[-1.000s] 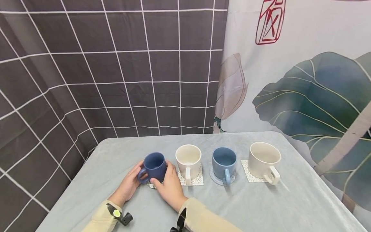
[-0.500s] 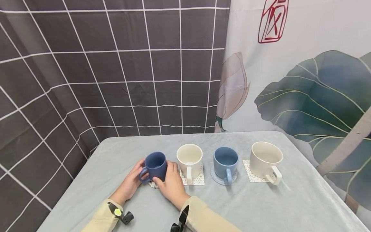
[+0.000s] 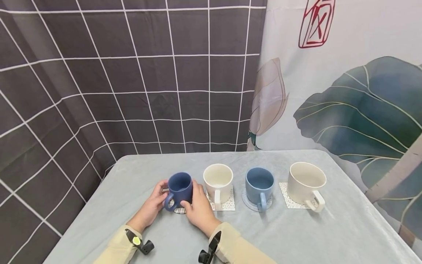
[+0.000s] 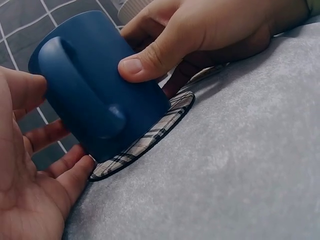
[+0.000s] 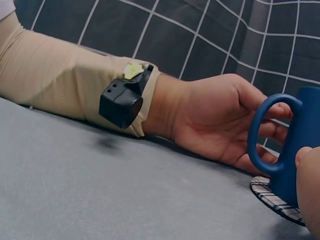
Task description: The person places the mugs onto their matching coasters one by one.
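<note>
Broadly, a grey cloth-covered table (image 3: 296, 234) lies under both forearms, with a checked curtain (image 3: 99, 73) hanging beyond the hands. To the right of the right hand (image 3: 199, 211) stand a cream mug (image 3: 218, 180), a light blue mug (image 3: 259, 182) and a wide cream mug (image 3: 306, 181), each on its own coaster. Between the hands sits the dark blue mug (image 3: 179, 187), upright on a plaid coaster (image 4: 165, 131). The left hand (image 3: 153, 206) cups its far side with relaxed, loosely curved fingers, holding nothing firmly, while the right hand grasps the mug, thumb (image 4: 145, 64) pressed to the wall. Turning it well probably means keeping the base flat and centred on the coaster, with the neighbouring cream mug left untouched.
</note>
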`<state>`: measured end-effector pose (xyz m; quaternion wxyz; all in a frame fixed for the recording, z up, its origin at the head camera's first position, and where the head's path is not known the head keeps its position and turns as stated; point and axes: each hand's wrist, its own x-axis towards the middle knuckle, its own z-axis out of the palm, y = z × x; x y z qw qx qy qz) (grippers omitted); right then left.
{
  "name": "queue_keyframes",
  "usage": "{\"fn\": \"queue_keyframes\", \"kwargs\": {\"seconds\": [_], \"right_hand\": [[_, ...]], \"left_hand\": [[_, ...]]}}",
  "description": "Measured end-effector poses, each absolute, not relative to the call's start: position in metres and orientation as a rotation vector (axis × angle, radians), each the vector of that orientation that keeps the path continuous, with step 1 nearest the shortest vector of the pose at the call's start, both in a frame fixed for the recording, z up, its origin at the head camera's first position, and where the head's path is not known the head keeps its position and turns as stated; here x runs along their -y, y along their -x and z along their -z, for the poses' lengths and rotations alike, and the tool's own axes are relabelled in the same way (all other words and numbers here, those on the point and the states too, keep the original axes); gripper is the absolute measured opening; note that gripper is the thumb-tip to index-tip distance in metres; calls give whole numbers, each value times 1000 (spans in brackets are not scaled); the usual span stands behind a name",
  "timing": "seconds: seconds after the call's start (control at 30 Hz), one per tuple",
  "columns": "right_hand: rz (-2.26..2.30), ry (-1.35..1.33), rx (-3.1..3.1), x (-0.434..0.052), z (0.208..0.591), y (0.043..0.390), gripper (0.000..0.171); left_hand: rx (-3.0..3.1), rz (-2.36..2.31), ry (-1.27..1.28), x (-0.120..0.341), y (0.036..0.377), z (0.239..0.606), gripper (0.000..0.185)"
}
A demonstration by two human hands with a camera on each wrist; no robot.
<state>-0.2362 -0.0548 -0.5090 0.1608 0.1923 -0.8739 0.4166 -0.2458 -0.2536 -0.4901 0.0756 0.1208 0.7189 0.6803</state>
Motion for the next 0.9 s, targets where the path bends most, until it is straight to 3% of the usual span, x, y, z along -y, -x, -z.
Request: {"fn": "queue_keyframes", "kwargs": {"seconds": [0.43, 0.6, 0.9], "right_hand": [[-1278, -548, 2522, 48, 504, 240, 76], [-1332, -485, 2548, 48, 503, 240, 80], [-1294, -397, 2529, 51, 509, 240, 83]], "left_hand": [[-2283, -2043, -663, 254, 254, 501, 49], [-2383, -2021, -648, 252, 253, 503, 49], [-2530, -1817, -607, 249, 251, 505, 81]]}}
